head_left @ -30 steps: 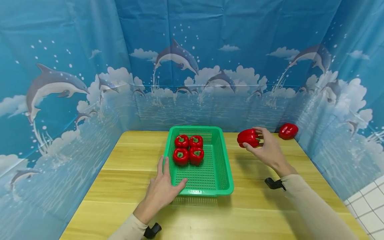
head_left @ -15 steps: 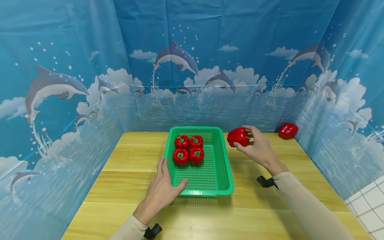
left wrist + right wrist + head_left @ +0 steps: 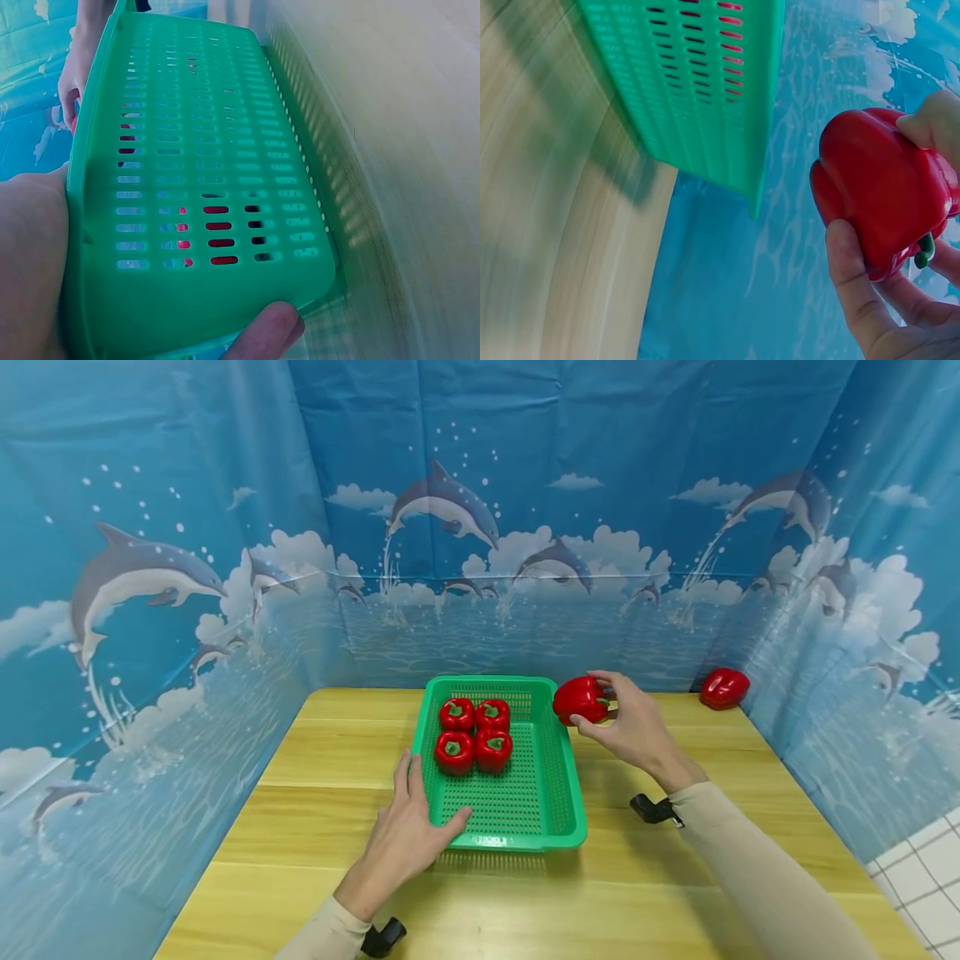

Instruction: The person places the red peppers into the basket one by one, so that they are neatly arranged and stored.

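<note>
A red bell pepper (image 3: 579, 700) with a green stem is held on its side in my right hand (image 3: 637, 727), thumb and fingers on opposite faces. It hangs at the right rim of the green plastic basket (image 3: 567, 777), above the table; the right wrist view shows the pepper (image 3: 877, 187) beside the outer wall. Several red peppers (image 3: 474, 753) stand stem-up inside, grouped toward the left. My left hand (image 3: 401, 835) rests at the front left corner, its fingers extended along the left side and its thumb over the front rim. In the left wrist view, a fingertip (image 3: 268, 330) lies near the wall's lower edge.
Another red pepper (image 3: 724, 688) lies at the table's back right corner. The wooden table (image 3: 300, 827) meets blue dolphin-print curtains (image 3: 480, 635) at the back and both sides. White tiles (image 3: 922, 868) show at the lower right.
My right hand has carried the pepper leftward, from the open table right of the basket to the basket's right rim. The left hand has stayed at the corner.
</note>
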### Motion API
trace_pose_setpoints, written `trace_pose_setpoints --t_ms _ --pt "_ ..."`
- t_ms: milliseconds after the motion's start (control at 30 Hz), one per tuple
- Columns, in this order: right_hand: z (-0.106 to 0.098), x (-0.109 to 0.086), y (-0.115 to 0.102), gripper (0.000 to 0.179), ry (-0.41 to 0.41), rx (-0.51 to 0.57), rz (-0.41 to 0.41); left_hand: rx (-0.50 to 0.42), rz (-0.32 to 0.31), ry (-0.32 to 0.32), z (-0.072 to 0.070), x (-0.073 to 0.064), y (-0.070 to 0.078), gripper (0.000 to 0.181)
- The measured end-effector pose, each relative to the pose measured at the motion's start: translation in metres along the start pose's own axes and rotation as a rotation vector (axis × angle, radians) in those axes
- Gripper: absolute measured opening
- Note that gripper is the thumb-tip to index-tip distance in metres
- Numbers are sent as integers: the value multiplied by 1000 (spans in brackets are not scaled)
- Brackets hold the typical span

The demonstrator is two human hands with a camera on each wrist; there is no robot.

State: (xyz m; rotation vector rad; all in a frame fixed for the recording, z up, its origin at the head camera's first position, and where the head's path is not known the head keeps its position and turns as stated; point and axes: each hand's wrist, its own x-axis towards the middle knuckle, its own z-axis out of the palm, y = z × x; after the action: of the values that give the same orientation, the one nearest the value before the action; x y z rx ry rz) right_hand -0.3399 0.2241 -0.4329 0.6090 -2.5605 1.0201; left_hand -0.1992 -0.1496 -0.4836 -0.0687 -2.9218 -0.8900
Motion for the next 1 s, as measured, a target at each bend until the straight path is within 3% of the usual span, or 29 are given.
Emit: trace_pose_setpoints --t_ms 367,1000 --pt "12 8 -21 78 -68 -1 -44 -34 28 -37 -2 -1 -3 126" --pt "51 25 -82 78 -312 -75 -117 -55 58 -62 -5 -2 -8 127"
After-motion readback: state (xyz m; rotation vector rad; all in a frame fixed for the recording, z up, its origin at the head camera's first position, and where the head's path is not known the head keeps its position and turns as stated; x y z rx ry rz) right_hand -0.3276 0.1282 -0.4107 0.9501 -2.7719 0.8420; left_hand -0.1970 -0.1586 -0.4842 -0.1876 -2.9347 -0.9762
